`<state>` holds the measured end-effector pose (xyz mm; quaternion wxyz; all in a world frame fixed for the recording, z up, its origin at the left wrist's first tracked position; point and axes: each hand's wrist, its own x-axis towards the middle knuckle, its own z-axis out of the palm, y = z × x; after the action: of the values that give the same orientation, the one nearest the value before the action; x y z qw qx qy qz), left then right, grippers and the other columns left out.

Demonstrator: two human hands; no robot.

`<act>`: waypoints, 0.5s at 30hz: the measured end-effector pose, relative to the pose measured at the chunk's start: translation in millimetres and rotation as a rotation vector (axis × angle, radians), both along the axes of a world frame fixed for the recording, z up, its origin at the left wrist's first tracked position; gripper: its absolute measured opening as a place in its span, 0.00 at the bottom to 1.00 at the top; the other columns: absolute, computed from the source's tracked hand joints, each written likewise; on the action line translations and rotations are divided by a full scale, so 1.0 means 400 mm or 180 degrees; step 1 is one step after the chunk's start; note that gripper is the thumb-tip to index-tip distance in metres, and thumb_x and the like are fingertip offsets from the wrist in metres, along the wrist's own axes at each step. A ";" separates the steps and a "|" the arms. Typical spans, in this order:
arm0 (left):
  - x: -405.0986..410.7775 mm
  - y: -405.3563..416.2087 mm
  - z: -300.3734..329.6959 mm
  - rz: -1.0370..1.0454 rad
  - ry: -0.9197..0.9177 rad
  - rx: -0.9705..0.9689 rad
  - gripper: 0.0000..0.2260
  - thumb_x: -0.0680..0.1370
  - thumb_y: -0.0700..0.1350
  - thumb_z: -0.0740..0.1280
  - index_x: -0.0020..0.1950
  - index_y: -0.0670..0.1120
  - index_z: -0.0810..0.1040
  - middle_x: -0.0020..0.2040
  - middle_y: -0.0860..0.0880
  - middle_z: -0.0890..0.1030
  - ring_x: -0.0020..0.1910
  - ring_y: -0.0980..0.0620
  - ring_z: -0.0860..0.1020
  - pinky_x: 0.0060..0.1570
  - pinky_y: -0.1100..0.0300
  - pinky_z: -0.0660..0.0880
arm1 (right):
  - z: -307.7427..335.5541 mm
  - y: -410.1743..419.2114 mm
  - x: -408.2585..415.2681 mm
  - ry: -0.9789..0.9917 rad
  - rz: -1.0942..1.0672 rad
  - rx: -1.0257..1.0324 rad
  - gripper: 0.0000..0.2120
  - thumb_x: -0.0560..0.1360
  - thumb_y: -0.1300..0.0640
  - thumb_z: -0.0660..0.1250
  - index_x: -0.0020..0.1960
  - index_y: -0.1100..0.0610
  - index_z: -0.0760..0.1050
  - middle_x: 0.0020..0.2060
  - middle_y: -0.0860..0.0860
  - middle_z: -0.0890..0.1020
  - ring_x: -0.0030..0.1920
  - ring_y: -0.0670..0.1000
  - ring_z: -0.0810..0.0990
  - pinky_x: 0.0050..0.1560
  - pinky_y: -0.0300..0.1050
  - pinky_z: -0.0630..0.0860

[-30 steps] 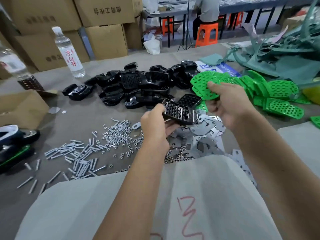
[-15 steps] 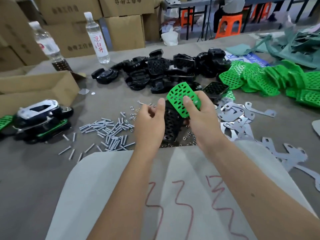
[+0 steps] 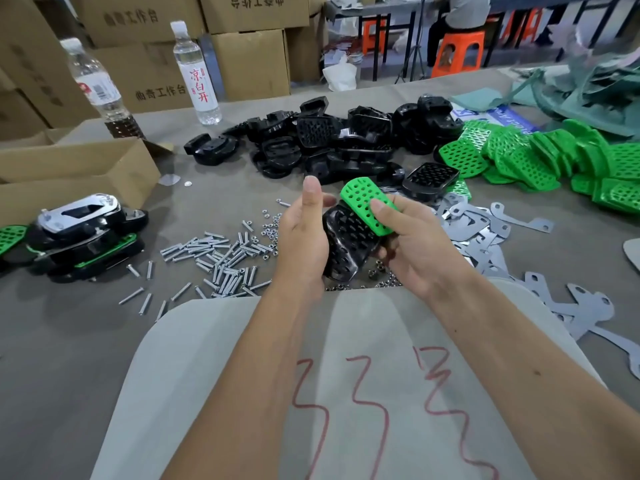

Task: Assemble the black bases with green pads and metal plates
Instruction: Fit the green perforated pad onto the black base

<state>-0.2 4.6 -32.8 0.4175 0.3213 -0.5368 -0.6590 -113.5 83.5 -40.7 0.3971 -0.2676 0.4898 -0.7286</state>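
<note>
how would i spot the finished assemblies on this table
Start at the open cardboard box on the table's left edge. Just in front of it sits a small stack of finished assemblies, the only black bases carrying a shiny metal plate on top and a green pad edge below.

Bare worktop [image 3: 62,341] lies open at the near left. Scattered bolts [image 3: 221,258] crowd the ground left of the hands, metal plates [image 3: 485,233] the right. A pile of black bases [image 3: 329,140] and green pads [image 3: 554,161] block the far side.
</note>
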 end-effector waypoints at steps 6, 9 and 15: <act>0.020 -0.015 0.001 -0.0472 -0.0708 -0.0315 0.23 0.79 0.59 0.71 0.46 0.37 0.80 0.44 0.37 0.85 0.42 0.45 0.82 0.50 0.40 0.80 | 0.002 0.013 -0.009 0.1305 -0.0387 -0.0095 0.03 0.80 0.54 0.69 0.49 0.52 0.77 0.41 0.54 0.85 0.39 0.51 0.82 0.31 0.47 0.77; 0.026 -0.013 0.013 -0.0327 -0.0636 -0.0044 0.26 0.77 0.58 0.71 0.53 0.33 0.79 0.52 0.30 0.82 0.44 0.44 0.80 0.55 0.30 0.77 | 0.003 0.010 -0.005 0.1252 -0.0559 -0.0151 0.05 0.79 0.54 0.70 0.48 0.54 0.77 0.44 0.58 0.85 0.41 0.51 0.83 0.35 0.48 0.79; 0.028 -0.055 0.000 0.0456 -0.0226 0.0481 0.14 0.80 0.51 0.72 0.45 0.40 0.78 0.43 0.44 0.80 0.45 0.45 0.78 0.57 0.34 0.79 | 0.012 0.020 -0.013 0.0847 -0.0699 -0.0413 0.07 0.81 0.60 0.70 0.45 0.53 0.74 0.43 0.52 0.87 0.38 0.53 0.84 0.31 0.43 0.76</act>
<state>11.1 -17.3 -32.8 0.4188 0.4126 -0.4757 -0.6543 -118.7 91.6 -35.8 0.2287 -0.3316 0.5162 -0.7558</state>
